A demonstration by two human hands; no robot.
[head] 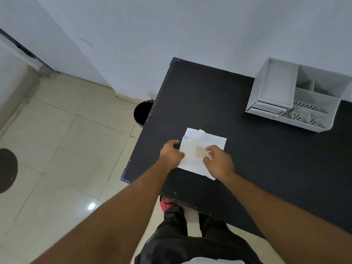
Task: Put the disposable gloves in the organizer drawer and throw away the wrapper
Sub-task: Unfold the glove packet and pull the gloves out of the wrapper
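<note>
**Both hands on the glove wrapper**

Head view: the white wrapper (198, 149) lies flat on the black bench (266, 159). The left hand (170, 154) pinches its left edge in a closed grip; the right hand (219, 161) pinches its middle. Blue print near its top corner is unreadable. The white organizer (297, 96) stands well apart; a black bin (142, 113) sits beside the bench.

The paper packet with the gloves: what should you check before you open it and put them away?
1. Both hands on the wrapper: ok, left hand at its left edge, right hand on its right part.
2. Wrapper lying on the table: ok.
3. Wrapper opened: cannot tell.
4. Gloves visible: not ok, none showing.
5. Organizer drawer open: not ok, looks shut.
6. Bin close by: ok, on the floor beside the table.
</note>
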